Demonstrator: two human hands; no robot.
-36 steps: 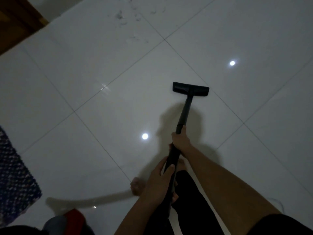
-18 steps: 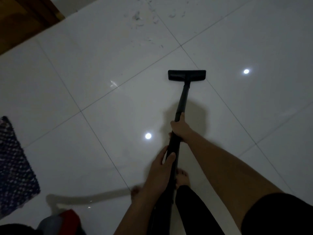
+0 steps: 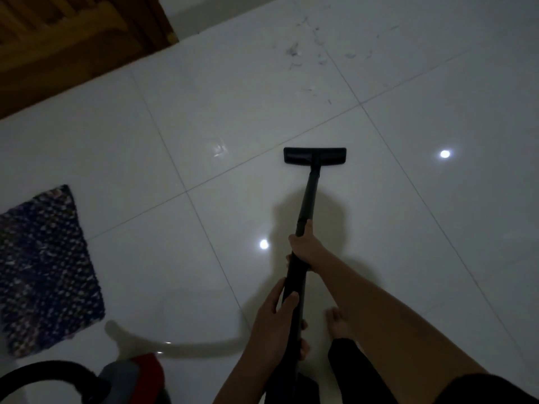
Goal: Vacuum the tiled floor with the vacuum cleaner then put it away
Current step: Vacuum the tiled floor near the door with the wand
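A black vacuum wand [image 3: 308,196] runs from my hands down to a flat black floor head [image 3: 315,156] resting on the glossy white tiled floor [image 3: 423,228]. My right hand [image 3: 303,247] grips the wand higher along the tube. My left hand [image 3: 275,319] grips it lower, close to my body. Dark bits of dirt and hair [image 3: 303,56] lie scattered on the tiles well beyond the floor head. The red and grey vacuum body [image 3: 134,377] sits at the bottom left, with its black hose [image 3: 43,371] curving beside it.
A dark woven mat [image 3: 46,266] lies on the floor at the left. A brown wooden door or furniture panel [image 3: 67,39] fills the top left corner. My bare foot [image 3: 338,322] stands right of the wand. Ceiling lights reflect as bright spots on the tiles.
The floor head has moved forward across the tile toward the dirt patch, and my view has shifted so the mat, wooden panel and vacuum body show more.
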